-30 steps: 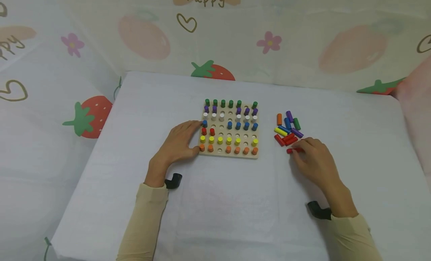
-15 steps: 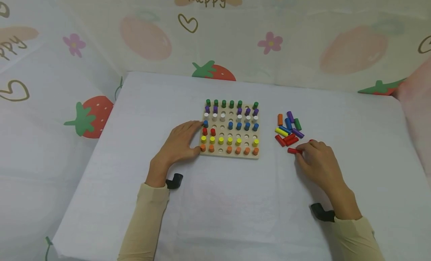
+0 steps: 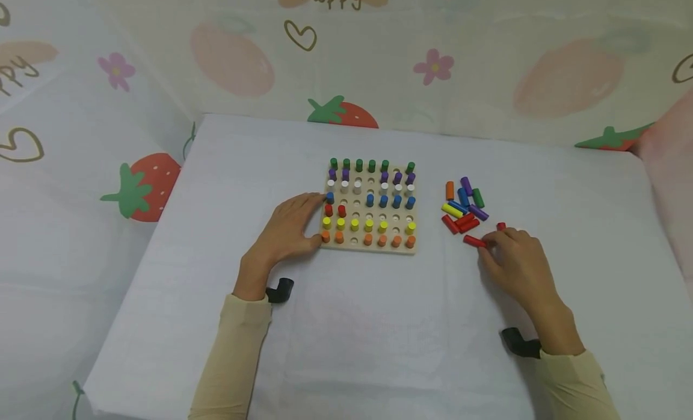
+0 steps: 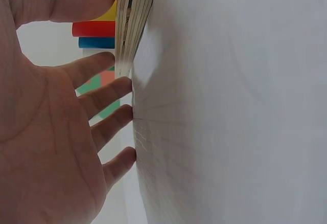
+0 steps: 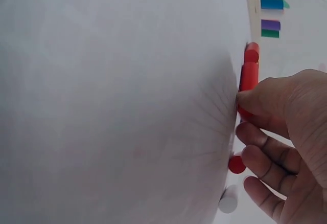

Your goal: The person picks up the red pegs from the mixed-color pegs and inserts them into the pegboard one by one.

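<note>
A square wooden pegboard (image 3: 361, 245) bears rows of colored pegs, with some holes bare. My left hand (image 3: 287, 230) lies against its left edge, thumb and fingers spread; in the left wrist view the thumb and index fingertips touch the side of the board (image 4: 134, 17). My right hand (image 3: 517, 260) is right of the loose pegs, where thumb and index finger pinch the near end of a red peg (image 3: 474, 241) lying on the table. Another red peg (image 3: 501, 226) shows just beyond the right knuckles. In the right wrist view the pinched red peg (image 5: 249, 75) is partly covered by the thumb.
Loose pegs lie in a pile right of the board, among them an orange peg (image 3: 450, 190), a green peg (image 3: 478, 198) and a yellow peg (image 3: 452, 210). The right wrist view also shows a white peg (image 5: 229, 201). A white cloth (image 3: 357, 330) covers the table.
The right hand has shifted slightly to the right along the red peg, whose visible part has grown. A second red peg has come into sight behind that hand. The left hand stays put.
</note>
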Available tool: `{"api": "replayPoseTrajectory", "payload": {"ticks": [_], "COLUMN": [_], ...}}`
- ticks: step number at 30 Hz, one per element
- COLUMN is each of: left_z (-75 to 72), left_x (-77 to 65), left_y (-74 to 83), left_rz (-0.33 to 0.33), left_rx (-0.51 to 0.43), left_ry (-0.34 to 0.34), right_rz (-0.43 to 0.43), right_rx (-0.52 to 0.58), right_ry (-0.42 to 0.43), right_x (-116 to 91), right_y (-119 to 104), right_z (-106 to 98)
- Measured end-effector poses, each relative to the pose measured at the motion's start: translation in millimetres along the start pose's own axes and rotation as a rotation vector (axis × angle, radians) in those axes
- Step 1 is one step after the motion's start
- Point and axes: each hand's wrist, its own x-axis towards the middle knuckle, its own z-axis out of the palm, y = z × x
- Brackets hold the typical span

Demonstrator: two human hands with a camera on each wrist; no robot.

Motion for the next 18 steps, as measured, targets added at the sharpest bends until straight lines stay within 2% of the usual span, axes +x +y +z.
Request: {"api": "replayPoseTrajectory", "payload": {"ticks": [7, 18], "left_z": [-0.6, -0.5], "left_x": [-0.8, 0.1], "left_y": [2.0, 0.6], "left_rz": [-0.004, -0.004], "left_rx": [-0.001, -0.004], "left_ry": [0.003, -0.005], "right_rz": [-0.015, -0.093], "right_rx": [0.013, 0.065], "right_ry": [0.007, 0.052], "right_x": [1.1, 5.2], "right_y": [-1.0, -10.1], "right_z": [-4.4, -12.4]}}
